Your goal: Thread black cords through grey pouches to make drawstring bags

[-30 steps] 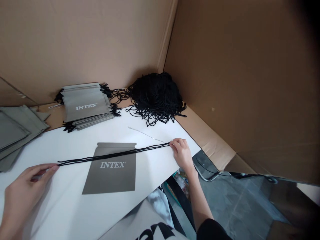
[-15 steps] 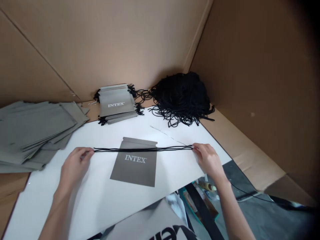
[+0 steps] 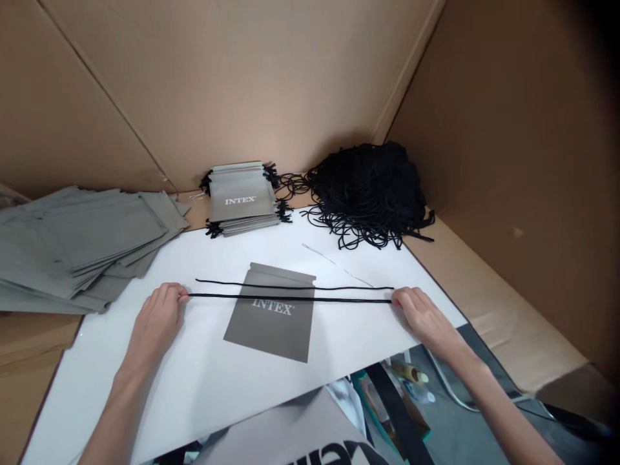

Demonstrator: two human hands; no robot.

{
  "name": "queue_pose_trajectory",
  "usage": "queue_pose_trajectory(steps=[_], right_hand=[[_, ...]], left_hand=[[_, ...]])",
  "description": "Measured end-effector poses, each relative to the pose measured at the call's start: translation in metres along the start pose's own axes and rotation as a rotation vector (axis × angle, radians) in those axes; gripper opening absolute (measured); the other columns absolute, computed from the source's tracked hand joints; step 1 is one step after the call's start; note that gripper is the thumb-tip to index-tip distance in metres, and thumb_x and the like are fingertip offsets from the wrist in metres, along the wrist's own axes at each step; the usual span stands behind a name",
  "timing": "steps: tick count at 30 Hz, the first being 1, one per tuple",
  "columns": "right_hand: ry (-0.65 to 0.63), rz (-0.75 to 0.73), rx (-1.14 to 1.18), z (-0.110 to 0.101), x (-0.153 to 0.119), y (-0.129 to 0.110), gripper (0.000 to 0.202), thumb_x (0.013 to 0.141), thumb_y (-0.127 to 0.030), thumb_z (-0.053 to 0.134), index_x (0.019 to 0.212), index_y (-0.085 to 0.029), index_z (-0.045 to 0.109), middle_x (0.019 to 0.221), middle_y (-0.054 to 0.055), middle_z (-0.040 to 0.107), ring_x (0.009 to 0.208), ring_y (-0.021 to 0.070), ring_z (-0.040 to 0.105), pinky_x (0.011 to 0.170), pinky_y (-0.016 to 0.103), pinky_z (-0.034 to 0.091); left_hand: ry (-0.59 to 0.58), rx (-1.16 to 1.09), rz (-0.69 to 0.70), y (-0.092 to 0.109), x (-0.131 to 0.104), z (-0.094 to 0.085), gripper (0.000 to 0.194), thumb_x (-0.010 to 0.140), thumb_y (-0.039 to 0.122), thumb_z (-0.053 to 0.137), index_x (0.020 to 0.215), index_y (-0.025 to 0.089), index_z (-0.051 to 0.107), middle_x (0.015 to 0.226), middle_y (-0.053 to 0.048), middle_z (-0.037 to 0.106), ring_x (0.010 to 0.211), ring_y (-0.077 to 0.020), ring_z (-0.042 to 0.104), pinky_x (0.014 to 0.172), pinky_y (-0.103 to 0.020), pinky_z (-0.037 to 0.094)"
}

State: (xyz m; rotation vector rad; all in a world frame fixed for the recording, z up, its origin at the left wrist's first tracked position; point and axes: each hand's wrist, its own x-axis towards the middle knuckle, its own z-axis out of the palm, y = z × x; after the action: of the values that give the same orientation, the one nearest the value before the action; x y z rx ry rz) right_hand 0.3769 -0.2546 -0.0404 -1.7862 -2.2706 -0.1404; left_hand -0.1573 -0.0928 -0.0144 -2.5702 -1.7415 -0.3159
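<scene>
A black cord is stretched straight between my two hands, crossing over a flat grey bag printed INTEX. It looks thick enough for more than one strand, but I cannot tell. My left hand pinches its left end, and my right hand pinches the other end. Just beyond lies a second black cord, roughly parallel, also across the bag; its right end is close to my right fingertips. A thin wire-like threader rests behind it on the white board.
A tangled heap of black cords sits at the back right. Left of it are stacked corded INTEX bags, then a fanned pile of grey bags. Cardboard walls enclose the back and right. Items sit below the front edge.
The several cords held together between my hands have separated: one now lies loose farther back, while the rest stay taut, slightly nearer me. The whole view has shifted a little.
</scene>
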Motion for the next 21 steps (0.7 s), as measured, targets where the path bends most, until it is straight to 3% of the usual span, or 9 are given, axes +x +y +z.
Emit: queue_pose_trajectory(steps=[3, 6, 9, 12, 14, 18, 21], right_hand=[[-0.028, -0.018, 0.024, -0.003, 0.003, -0.002, 0.026, 0.088, -0.001, 0.035, 0.092, -0.023, 0.048, 0.091, 0.01, 0.061, 0.081, 0.0257, 0.055, 0.074, 0.038, 0.047], [-0.066, -0.01, 0.064, -0.006, 0.01, -0.007, 0.025, 0.091, -0.002, 0.034, 0.092, -0.023, 0.048, 0.088, 0.009, 0.06, 0.079, 0.0243, 0.055, 0.073, 0.036, 0.047], [-0.07, -0.02, 0.072, -0.01, 0.021, -0.012, 0.015, 0.099, -0.014, 0.04, 0.094, -0.022, 0.051, 0.087, 0.008, 0.063, 0.079, 0.0235, 0.058, 0.072, 0.036, 0.047], [-0.07, -0.044, 0.071, -0.021, 0.034, -0.013, 0.014, 0.102, -0.028, 0.044, 0.103, -0.02, 0.056, 0.095, 0.009, 0.068, 0.086, 0.0248, 0.061, 0.075, 0.037, 0.048], [-0.07, -0.037, 0.058, -0.028, 0.04, -0.011, 0.02, 0.104, -0.029, 0.041, 0.107, -0.019, 0.058, 0.1, 0.01, 0.07, 0.091, 0.0256, 0.062, 0.078, 0.038, 0.048], [-0.06, -0.038, -0.024, -0.03, 0.047, -0.002, 0.025, 0.104, -0.029, 0.04, 0.108, -0.017, 0.062, 0.102, 0.011, 0.07, 0.092, 0.0271, 0.062, 0.08, 0.039, 0.047], [-0.092, -0.083, -0.049, -0.021, 0.048, 0.003, 0.024, 0.103, -0.028, 0.042, 0.107, -0.017, 0.063, 0.102, 0.011, 0.07, 0.091, 0.0274, 0.062, 0.08, 0.039, 0.047]], left_hand=[[0.047, 0.018, -0.048, -0.008, -0.004, -0.002, 0.026, 0.097, 0.034, 0.028, 0.094, 0.019, 0.05, 0.102, -0.014, 0.062, 0.091, -0.0301, 0.057, 0.08, -0.041, 0.043], [0.022, 0.013, -0.07, -0.017, -0.01, -0.005, 0.028, 0.096, 0.037, 0.03, 0.092, 0.021, 0.052, 0.099, -0.012, 0.064, 0.088, -0.0298, 0.058, 0.079, -0.041, 0.042], [-0.061, -0.067, -0.072, -0.025, -0.017, -0.01, 0.031, 0.095, 0.045, 0.034, 0.091, 0.023, 0.056, 0.098, -0.008, 0.068, 0.088, -0.0275, 0.061, 0.079, -0.039, 0.043], [-0.147, -0.199, -0.09, -0.029, -0.019, -0.018, 0.035, 0.095, 0.051, 0.04, 0.099, 0.025, 0.063, 0.11, -0.006, 0.068, 0.101, -0.0267, 0.062, 0.088, -0.037, 0.044], [-0.151, -0.26, -0.115, -0.028, -0.016, -0.024, 0.038, 0.096, 0.054, 0.041, 0.105, 0.026, 0.065, 0.116, -0.005, 0.067, 0.109, -0.0268, 0.06, 0.092, -0.037, 0.043], [-0.035, -0.237, -0.107, -0.015, 0.002, -0.027, 0.042, 0.099, 0.052, 0.036, 0.111, 0.027, 0.067, 0.119, -0.005, 0.067, 0.109, -0.0265, 0.061, 0.089, -0.035, 0.043], [-0.081, -0.151, -0.019, -0.002, 0.022, -0.02, 0.04, 0.099, 0.049, 0.035, 0.11, 0.027, 0.068, 0.121, -0.005, 0.067, 0.105, -0.0267, 0.062, 0.083, -0.036, 0.042]])
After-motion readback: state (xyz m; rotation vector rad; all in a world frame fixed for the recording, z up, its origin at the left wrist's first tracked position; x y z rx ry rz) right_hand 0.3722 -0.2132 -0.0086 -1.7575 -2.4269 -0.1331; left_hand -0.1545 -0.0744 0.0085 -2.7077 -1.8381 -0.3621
